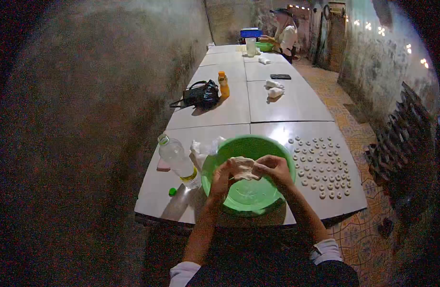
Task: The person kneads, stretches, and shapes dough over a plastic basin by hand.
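A lump of pale dough is held above a green basin. My left hand grips the dough from its left side. With fingers pinched, my right hand holds the dough's right edge. The basin's bottom shows below the dough, with some whitish residue on it. To the right of the basin, many small ring-shaped dough pieces lie in rough rows on the white table.
Left of the basin stand an uncapped clear bottle and a green cap. Farther up are a black bag, an orange bottle, white bundles and a dark phone. Another person is at the far end by a second green basin.
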Demonstrator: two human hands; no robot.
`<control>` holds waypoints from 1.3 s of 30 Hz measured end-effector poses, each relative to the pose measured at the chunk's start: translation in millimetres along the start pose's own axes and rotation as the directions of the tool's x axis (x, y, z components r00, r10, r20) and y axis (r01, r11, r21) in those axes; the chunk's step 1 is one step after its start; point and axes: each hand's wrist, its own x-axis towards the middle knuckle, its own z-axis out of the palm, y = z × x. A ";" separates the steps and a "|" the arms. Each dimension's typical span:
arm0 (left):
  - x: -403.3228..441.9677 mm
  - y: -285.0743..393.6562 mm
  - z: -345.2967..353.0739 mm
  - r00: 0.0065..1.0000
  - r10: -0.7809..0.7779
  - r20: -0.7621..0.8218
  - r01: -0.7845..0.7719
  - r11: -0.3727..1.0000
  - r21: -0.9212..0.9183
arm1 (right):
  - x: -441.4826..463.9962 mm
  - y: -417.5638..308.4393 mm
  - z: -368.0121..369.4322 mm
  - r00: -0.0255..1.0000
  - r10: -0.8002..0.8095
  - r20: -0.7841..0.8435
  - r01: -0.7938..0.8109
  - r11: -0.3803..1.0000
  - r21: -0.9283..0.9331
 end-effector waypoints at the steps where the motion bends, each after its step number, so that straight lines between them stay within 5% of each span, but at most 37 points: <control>1: -1.8 3.8 2.1 0.995 -0.092 0.030 0.097 0.972 -0.216 | -0.1 -3.1 2.6 0.999 0.053 0.012 -0.054 0.991 0.122; 2: -1.9 1.6 -1.0 0.996 -0.090 0.026 0.093 0.971 -0.218 | -0.1 -3.7 3.8 0.998 0.054 0.018 -0.056 0.991 0.121; 4: 0.7 -5.9 -9.9 0.995 0.098 -0.007 -0.089 0.932 0.351 | -0.9 -4.6 5.4 0.999 -0.031 -0.036 0.029 0.998 -0.056; 5: 4.1 -6.8 -10.9 0.991 0.131 -0.030 -0.105 0.894 0.436 | -3.8 -5.5 6.5 0.999 0.034 -0.031 -0.036 0.998 -0.057; 8: 0.2 -6.3 -1.6 0.995 0.082 0.056 -0.098 0.900 0.424 | -8.9 -0.4 11.3 0.981 -0.179 -0.074 0.169 0.977 -0.129; 9: -3.1 -6.4 7.3 0.981 0.179 0.078 -0.194 0.859 0.473 | -13.5 -2.2 10.5 0.992 -0.130 -0.005 0.128 0.986 -0.107; 12: -3.5 -0.8 4.9 0.992 0.091 0.091 -0.127 0.806 0.578 | -15.3 -8.5 -0.4 0.997 -0.080 0.012 0.080 0.970 -0.229; 16: 2.5 -4.9 -14.3 0.999 0.038 0.014 -0.040 0.905 0.423 | -13.9 -7.9 -10.2 0.994 0.012 -0.105 -0.008 0.999 0.040; 20: -0.4 -2.4 -18.8 0.999 0.029 -0.015 -0.022 0.944 0.331 | -14.6 -19.1 -7.1 0.990 0.009 -0.138 0.003 0.996 0.086; 21: 6.3 -10.7 -34.0 0.995 -0.057 0.086 0.045 0.990 0.136 | -14.9 -26.5 -5.0 0.989 0.024 -0.147 -0.017 0.999 0.050; 22: 9.1 -11.9 -35.3 0.995 -0.056 0.083 0.044 0.990 0.135 | -14.8 -38.2 -1.4 0.989 0.025 -0.143 -0.019 0.999 0.050; 24: 16.7 -11.7 -33.0 0.988 -0.142 0.062 0.154 0.926 -0.344 | -12.1 -53.8 8.2 0.998 0.039 -0.046 -0.031 0.987 0.160; 26: 14.5 -6.4 -10.1 0.959 -0.262 0.107 0.282 0.862 -0.421 | 1.2 -37.4 17.5 1.000 0.019 -0.022 -0.017 0.994 0.105; 28: 10.5 -6.7 3.6 0.888 -0.320 0.331 0.457 0.691 -0.560 | 13.2 -21.3 23.1 0.983 -0.158 0.094 0.175 0.960 -0.219; 29: 14.9 -18.6 -4.7 0.883 -0.229 0.409 0.448 0.666 -0.596 | 14.6 -29.1 24.6 0.998 -0.032 0.061 0.054 0.908 -0.415; 30: 20.5 -28.1 -12.8 0.882 -0.227 0.413 0.450 0.669 -0.592 | 20.1 -31.1 22.4 0.998 -0.038 0.059 0.059 0.908 -0.415; 32: 22.8 -30.7 -14.0 0.823 -0.094 0.561 0.564 0.264 -0.782 | 30.6 -41.3 20.1 0.886 -0.435 0.161 0.368 0.447 -0.816; 34: 19.6 -31.2 -14.6 0.838 -0.032 0.545 0.529 0.292 -0.797 | 39.3 -61.4 17.7 0.902 -0.418 0.106 0.279 0.378 -0.883; 36: 19.4 -32.1 -13.0 0.952 -0.123 0.279 0.293 0.619 -0.729 | 34.2 -97.4 25.4 0.777 -0.621 0.106 0.309 0.230 -0.923; 39: 18.7 -28.7 -7.6 0.965 -0.194 0.174 0.256 0.585 -0.769 | 23.0 -109.5 39.8 0.761 -0.646 0.050 0.285 0.264 -0.922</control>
